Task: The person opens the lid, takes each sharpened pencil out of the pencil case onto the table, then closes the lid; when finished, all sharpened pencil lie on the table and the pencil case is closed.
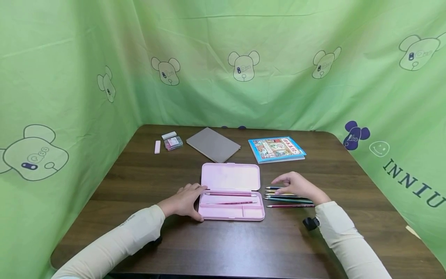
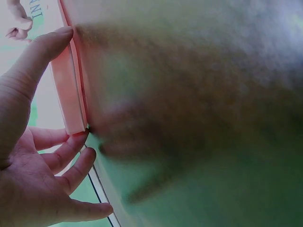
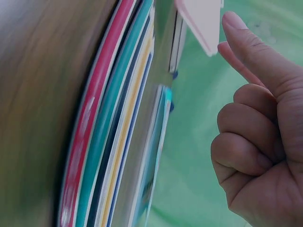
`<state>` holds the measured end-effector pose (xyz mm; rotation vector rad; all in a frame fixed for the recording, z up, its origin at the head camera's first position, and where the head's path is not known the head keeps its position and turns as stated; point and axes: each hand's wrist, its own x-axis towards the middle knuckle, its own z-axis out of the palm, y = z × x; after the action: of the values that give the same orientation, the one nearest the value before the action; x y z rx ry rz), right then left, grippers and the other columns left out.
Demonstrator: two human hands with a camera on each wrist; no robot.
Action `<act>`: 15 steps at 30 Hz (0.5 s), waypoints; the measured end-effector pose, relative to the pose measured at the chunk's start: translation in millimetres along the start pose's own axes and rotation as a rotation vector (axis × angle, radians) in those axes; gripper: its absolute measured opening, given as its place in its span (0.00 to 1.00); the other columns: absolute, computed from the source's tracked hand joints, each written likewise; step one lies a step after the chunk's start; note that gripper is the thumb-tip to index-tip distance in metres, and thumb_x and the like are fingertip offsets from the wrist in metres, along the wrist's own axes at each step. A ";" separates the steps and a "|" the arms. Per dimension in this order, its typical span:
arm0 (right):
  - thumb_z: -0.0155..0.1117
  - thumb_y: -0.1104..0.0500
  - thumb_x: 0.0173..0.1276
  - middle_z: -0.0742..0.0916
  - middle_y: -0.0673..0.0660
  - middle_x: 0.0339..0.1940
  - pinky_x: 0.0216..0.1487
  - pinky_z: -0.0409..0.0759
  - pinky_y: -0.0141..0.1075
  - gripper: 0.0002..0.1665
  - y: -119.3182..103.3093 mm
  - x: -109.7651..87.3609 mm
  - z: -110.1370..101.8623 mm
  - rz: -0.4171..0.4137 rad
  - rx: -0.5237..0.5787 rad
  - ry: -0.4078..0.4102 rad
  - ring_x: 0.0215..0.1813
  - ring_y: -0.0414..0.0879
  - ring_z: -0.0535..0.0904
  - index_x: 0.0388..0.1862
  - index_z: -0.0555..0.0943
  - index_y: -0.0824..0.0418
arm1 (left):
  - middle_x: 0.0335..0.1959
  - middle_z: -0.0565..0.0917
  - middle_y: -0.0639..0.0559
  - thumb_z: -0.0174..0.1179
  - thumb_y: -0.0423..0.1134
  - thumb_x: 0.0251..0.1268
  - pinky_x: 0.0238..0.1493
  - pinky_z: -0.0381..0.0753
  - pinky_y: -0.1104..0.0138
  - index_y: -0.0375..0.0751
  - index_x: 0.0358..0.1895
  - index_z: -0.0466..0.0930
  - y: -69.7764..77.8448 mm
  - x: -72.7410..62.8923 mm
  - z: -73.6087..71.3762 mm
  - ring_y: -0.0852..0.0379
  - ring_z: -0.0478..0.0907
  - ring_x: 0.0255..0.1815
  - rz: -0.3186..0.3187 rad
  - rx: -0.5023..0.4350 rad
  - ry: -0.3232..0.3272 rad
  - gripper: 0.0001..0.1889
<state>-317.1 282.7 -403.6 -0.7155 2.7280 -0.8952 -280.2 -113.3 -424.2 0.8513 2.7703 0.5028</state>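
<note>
Before green cloth point(image 1: 285, 97) lettered "INNIU", left grip point(image 1: 184, 199) holding pink case point(image 1: 230, 177), right grip point(image 1: 299, 186) parted and empty above pencils point(image 1: 289, 200)

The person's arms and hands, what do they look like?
The left sleeve and right sleeve are cream and long, the left with small dark lettering. A small black device shows near the right sleeve's end. The left hand and right hand wear no gloves.
</note>
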 end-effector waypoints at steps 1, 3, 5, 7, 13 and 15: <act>0.72 0.54 0.53 0.69 0.46 0.14 0.23 0.63 0.30 0.20 -2.5 2.9 2.1 -0.017 0.001 -0.014 0.17 0.36 0.56 0.44 0.83 0.61 | 0.58 0.70 0.45 0.74 0.55 0.36 0.56 0.64 0.48 0.39 0.67 0.61 0.0 0.0 0.0 0.47 0.65 0.57 0.000 0.001 0.000 0.51; 0.71 0.55 0.54 0.69 0.45 0.14 0.24 0.64 0.29 0.18 -8.5 8.6 6.5 -0.051 0.001 -0.040 0.17 0.35 0.57 0.43 0.84 0.61 | 0.58 0.70 0.45 0.74 0.55 0.36 0.56 0.64 0.49 0.39 0.67 0.61 0.2 0.0 -0.2 0.47 0.65 0.57 0.000 0.002 -0.002 0.51; 0.70 0.57 0.54 0.67 0.46 0.14 0.24 0.64 0.29 0.16 -14.8 14.2 11.0 -0.086 0.000 -0.064 0.17 0.35 0.57 0.42 0.84 0.61 | 0.58 0.70 0.45 0.74 0.55 0.36 0.56 0.64 0.49 0.39 0.67 0.61 0.4 -0.2 -0.2 0.47 0.65 0.57 0.002 0.002 -0.001 0.51; 0.70 0.58 0.54 0.68 0.47 0.14 0.24 0.64 0.29 0.14 -20.5 19.3 16.0 -0.114 0.006 -0.086 0.17 0.35 0.57 0.40 0.84 0.61 | 0.57 0.70 0.46 0.74 0.55 0.36 0.55 0.65 0.49 0.39 0.67 0.61 0.4 -0.1 0.0 0.47 0.65 0.57 0.003 0.003 0.002 0.51; 0.71 0.58 0.54 0.79 0.50 0.18 0.23 0.65 0.27 0.12 -33.2 31.1 33.3 -0.145 0.003 -0.168 0.19 0.35 0.63 0.38 0.86 0.60 | 0.57 0.71 0.46 0.74 0.55 0.36 0.55 0.65 0.49 0.39 0.66 0.61 0.6 0.0 0.1 0.47 0.65 0.57 0.001 0.001 0.003 0.50; 0.71 0.58 0.54 0.83 0.49 0.23 0.25 0.69 0.28 0.10 -35.9 33.3 39.1 -0.146 -0.019 -0.197 0.22 0.36 0.67 0.36 0.86 0.59 | 0.57 0.71 0.46 0.74 0.55 0.36 0.55 0.65 0.49 0.39 0.66 0.61 0.8 -0.1 0.4 0.47 0.65 0.57 0.002 0.002 0.000 0.50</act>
<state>-319.9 221.0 -414.3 -0.9630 2.5409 -0.7821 -279.7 -112.6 -424.2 0.8547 2.7704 0.5002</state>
